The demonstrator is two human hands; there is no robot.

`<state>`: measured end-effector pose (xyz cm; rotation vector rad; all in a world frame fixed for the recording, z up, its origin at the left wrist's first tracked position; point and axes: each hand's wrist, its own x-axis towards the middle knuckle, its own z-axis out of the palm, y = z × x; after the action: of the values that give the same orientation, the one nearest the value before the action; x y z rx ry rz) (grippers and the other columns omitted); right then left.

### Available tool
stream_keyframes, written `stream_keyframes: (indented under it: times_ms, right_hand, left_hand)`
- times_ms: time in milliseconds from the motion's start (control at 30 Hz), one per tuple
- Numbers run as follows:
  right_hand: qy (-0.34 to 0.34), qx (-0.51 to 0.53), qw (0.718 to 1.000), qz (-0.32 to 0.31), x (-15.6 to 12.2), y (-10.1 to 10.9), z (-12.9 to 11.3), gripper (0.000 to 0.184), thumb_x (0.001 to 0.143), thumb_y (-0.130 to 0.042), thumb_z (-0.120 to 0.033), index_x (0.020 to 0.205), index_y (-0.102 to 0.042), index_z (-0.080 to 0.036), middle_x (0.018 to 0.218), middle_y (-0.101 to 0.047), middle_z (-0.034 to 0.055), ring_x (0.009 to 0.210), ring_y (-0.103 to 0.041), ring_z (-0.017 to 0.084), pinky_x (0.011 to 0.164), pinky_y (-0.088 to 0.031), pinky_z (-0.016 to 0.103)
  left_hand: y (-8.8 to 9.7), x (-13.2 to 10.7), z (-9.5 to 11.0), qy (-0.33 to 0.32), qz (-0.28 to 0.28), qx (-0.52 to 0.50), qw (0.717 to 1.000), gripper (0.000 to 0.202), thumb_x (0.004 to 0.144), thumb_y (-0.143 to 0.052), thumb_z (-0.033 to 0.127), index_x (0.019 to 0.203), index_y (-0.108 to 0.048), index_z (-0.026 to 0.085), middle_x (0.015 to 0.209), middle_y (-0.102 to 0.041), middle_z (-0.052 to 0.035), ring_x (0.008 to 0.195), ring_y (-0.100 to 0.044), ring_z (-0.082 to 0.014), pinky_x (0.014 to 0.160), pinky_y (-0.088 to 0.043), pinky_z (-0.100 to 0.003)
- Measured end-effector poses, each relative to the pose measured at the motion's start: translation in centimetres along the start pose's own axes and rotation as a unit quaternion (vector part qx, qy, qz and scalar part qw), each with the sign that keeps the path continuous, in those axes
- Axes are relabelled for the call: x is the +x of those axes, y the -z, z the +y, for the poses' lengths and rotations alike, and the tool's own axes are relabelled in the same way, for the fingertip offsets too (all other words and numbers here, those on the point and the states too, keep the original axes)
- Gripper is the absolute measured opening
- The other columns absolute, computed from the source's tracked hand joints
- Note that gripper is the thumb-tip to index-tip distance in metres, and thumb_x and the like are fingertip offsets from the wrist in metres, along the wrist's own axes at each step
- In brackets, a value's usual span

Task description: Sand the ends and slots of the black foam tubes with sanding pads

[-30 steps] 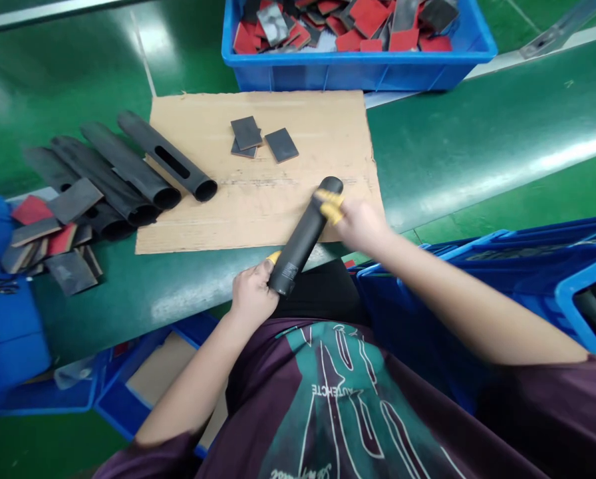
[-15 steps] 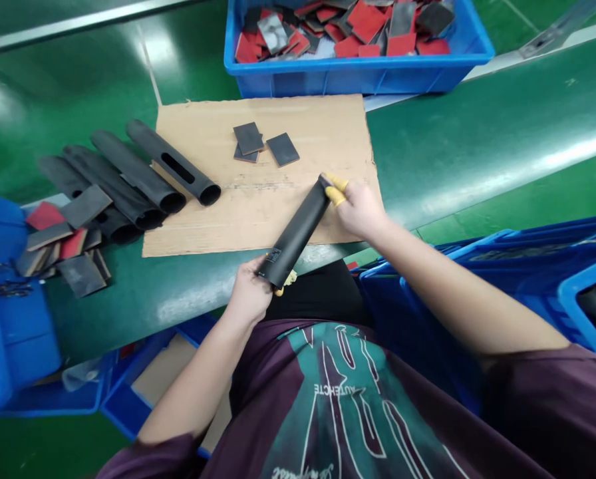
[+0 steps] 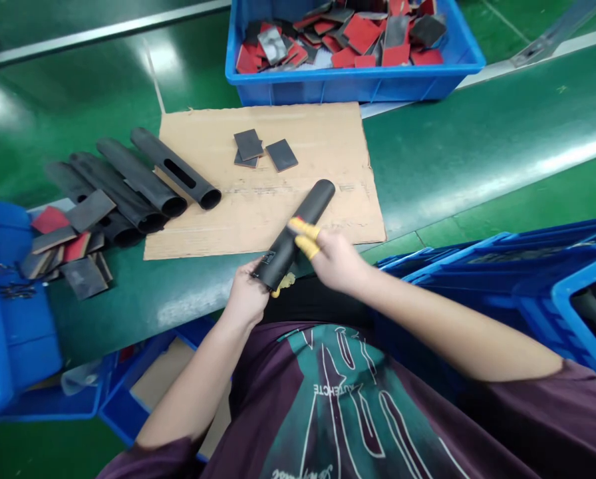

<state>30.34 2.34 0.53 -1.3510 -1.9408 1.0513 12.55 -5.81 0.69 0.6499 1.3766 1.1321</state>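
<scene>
Both hands together at centre frame, forearms bare.

Left forearm [image 3: 188,392] angles up from lower left; left hand [image 3: 245,297] curled and closed, palm turned inward, one yellow-capped fingertip showing past it. Right forearm [image 3: 452,326] reaches in from the right, nearly level; right hand [image 3: 334,261] knuckles up, tilted down, two yellow-capped fingers [image 3: 304,236] stretched toward the left hand, just beside it.

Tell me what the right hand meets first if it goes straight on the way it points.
The black tube held in the left hand: the right hand points left across it, and its yellow finger caps look already against it, though depth is hard to judge from this view.
</scene>
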Motion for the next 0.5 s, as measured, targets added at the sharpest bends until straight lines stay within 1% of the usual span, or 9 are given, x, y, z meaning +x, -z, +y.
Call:
stream_keyframes:
  times_ms: [33, 67, 200, 267, 300, 367, 400, 433, 500]
  right_hand:
    - [0.011, 0.004, 1.0, -0.028, -0.2, -0.1, -0.1, 0.044, 0.099, -0.048, -0.031, 0.139, -0.065, -0.022, 0.135, -0.07, 0.0061, 0.131, -0.062, 0.028, 0.115, -0.049, 0.049]
    - [0.014, 0.007, 1.0, -0.024, -0.1, 0.0, 0.0, 0.043, 0.098, -0.049, -0.03, 0.136, -0.066, -0.023, 0.136, -0.069, 0.0055, 0.128, -0.065, 0.028, 0.114, -0.049, 0.049]
    - [-0.065, -0.018, 0.993, 0.094, 1.8, 1.0, 0.4, 0.044, 0.096, -0.048, -0.019, 0.135, -0.066, -0.015, 0.137, -0.068, 0.008, 0.131, -0.062, 0.025, 0.117, -0.046, 0.045]
    - [-0.069, -0.03, 0.994, 0.076, 1.3, 0.4, -0.5, 0.045, 0.096, -0.048, -0.019, 0.138, -0.064, -0.016, 0.138, -0.068, 0.0076, 0.131, -0.062, 0.025, 0.114, -0.049, 0.043]
    - [-0.062, -0.034, 0.996, 0.045, 0.6, -0.1, -1.1, 0.044, 0.097, -0.049, -0.021, 0.139, -0.064, -0.018, 0.139, -0.067, 0.007, 0.129, -0.064, 0.025, 0.111, -0.051, 0.042]
    - [-0.035, -0.059, 0.997, -0.044, -0.5, -1.0, -2.0, 0.043, 0.098, -0.053, -0.03, 0.138, -0.065, -0.025, 0.135, -0.07, 0.0046, 0.115, -0.072, 0.027, 0.102, -0.058, 0.044]
    - [-0.026, -0.069, 0.996, -0.058, -0.6, -1.1, -2.0, 0.041, 0.097, -0.055, -0.033, 0.137, -0.066, -0.028, 0.133, -0.071, 0.0036, 0.111, -0.074, 0.028, 0.1, -0.059, 0.045]
    - [-0.025, -0.071, 0.996, -0.05, -0.3, -0.9, -1.8, 0.041, 0.097, -0.055, -0.032, 0.136, -0.067, -0.029, 0.133, -0.071, 0.0029, 0.111, -0.074, 0.028, 0.101, -0.059, 0.045]
    - [-0.044, -0.055, 0.997, 0.022, 1.0, -0.3, -0.8, 0.041, 0.098, -0.052, -0.025, 0.137, -0.066, -0.024, 0.136, -0.069, 0.0042, 0.12, -0.069, 0.028, 0.107, -0.055, 0.046]
  left_hand:
    - [0.0, 0.0, 0.1, 0.0, 0.003, -0.001, 1.0, 0.012, 0.047, -0.057, 0.014, 0.054, -0.066, 0.018, 0.045, -0.056, 0.0032, 0.041, -0.044, -0.0082, 0.041, -0.032, -0.021]
    - [-0.1, 0.0, 0.2, 0.003, 0.005, -0.002, 1.0, 0.011, 0.046, -0.057, 0.014, 0.053, -0.065, 0.019, 0.045, -0.056, 0.0031, 0.042, -0.045, -0.0084, 0.041, -0.032, -0.021]
    - [-0.3, -0.1, 0.4, 0.037, 0.026, -0.022, 0.999, 0.009, 0.043, -0.058, 0.014, 0.05, -0.06, 0.019, 0.043, -0.054, 0.0032, 0.04, -0.045, -0.0087, 0.038, -0.03, -0.02]
    - [-0.2, 0.0, 0.3, 0.054, 0.044, -0.03, 0.997, 0.009, 0.043, -0.058, 0.013, 0.05, -0.056, 0.019, 0.04, -0.05, 0.0048, 0.038, -0.043, -0.0076, 0.037, -0.028, -0.019]
    - [-0.1, 0.1, 0.3, 0.061, 0.051, -0.033, 0.996, 0.01, 0.043, -0.059, 0.013, 0.05, -0.055, 0.019, 0.039, -0.049, 0.0057, 0.036, -0.042, -0.0072, 0.037, -0.027, -0.019]
    - [0.1, 0.1, 0.3, 0.076, 0.047, -0.044, 0.995, 0.012, 0.045, -0.062, 0.012, 0.053, -0.056, 0.018, 0.038, -0.046, 0.0067, 0.035, -0.038, -0.0062, 0.037, -0.026, -0.018]
    - [0.1, 0.1, 0.4, 0.085, 0.036, -0.053, 0.994, 0.011, 0.047, -0.064, 0.012, 0.055, -0.058, 0.017, 0.038, -0.045, 0.0067, 0.034, -0.037, -0.0055, 0.037, -0.025, -0.018]
    - [0.2, 0.1, 0.6, 0.097, 0.024, -0.065, 0.993, 0.011, 0.049, -0.066, 0.013, 0.059, -0.062, 0.015, 0.038, -0.045, 0.0065, 0.034, -0.035, -0.0047, 0.037, -0.023, -0.018]
    - [0.0, 0.0, 1.0, 0.128, 0.007, -0.09, 0.988, 0.014, 0.055, -0.067, 0.012, 0.069, -0.069, 0.01, 0.037, -0.043, 0.0067, 0.033, -0.031, -0.0032, 0.038, -0.02, -0.017]
